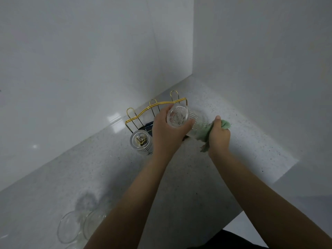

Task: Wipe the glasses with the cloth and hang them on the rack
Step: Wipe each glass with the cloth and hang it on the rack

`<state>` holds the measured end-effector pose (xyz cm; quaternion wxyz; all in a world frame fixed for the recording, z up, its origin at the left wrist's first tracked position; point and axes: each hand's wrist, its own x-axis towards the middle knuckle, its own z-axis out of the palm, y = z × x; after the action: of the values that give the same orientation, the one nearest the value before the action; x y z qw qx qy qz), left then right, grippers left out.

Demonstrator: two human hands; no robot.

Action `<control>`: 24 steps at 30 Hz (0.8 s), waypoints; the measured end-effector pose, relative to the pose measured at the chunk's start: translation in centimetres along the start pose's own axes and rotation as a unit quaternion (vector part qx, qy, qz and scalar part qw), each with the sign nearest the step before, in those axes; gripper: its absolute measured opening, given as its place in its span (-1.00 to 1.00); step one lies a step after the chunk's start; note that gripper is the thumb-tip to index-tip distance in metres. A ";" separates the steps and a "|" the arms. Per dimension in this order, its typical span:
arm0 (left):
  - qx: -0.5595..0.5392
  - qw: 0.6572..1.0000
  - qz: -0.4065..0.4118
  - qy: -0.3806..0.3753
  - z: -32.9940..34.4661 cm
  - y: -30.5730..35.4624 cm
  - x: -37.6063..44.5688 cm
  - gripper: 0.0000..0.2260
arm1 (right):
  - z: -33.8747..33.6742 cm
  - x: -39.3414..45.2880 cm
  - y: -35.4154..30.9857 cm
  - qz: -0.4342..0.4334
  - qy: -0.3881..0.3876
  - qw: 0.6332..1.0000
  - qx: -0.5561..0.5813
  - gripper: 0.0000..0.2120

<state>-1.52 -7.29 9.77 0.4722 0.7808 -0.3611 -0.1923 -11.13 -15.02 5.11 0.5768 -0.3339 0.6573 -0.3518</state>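
This looks like a home kitchen corner: a pale speckled stone tabletop (224, 123) runs into glossy white wall panels (89, 69) that meet at a right angle. A small gold wire rack (154, 108) stands near the back wall with a ribbed drinking glass (141, 141) upturned on it, and more clear glasses (80, 225) wait at the near edge – ordinary dish-drying gear, nothing industrial
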 end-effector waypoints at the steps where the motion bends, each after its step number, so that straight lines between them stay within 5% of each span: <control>1: 0.010 1.000 0.011 0.005 0.2 0.4 0.6 -0.40 | -0.2 0.4 -0.1 0.012 0.003 1.000 0.003 -0.55; 24: 0.245 0.966 -0.007 -0.081 6.0 -3.8 3.7 -0.33 | -2.0 2.7 -0.3 0.020 -0.007 0.999 0.028 -0.66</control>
<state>-1.44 -12.57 3.69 0.2346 0.8571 -0.4283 -0.1639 -13.39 -17.33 4.16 0.5975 -0.3063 0.6498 -0.3563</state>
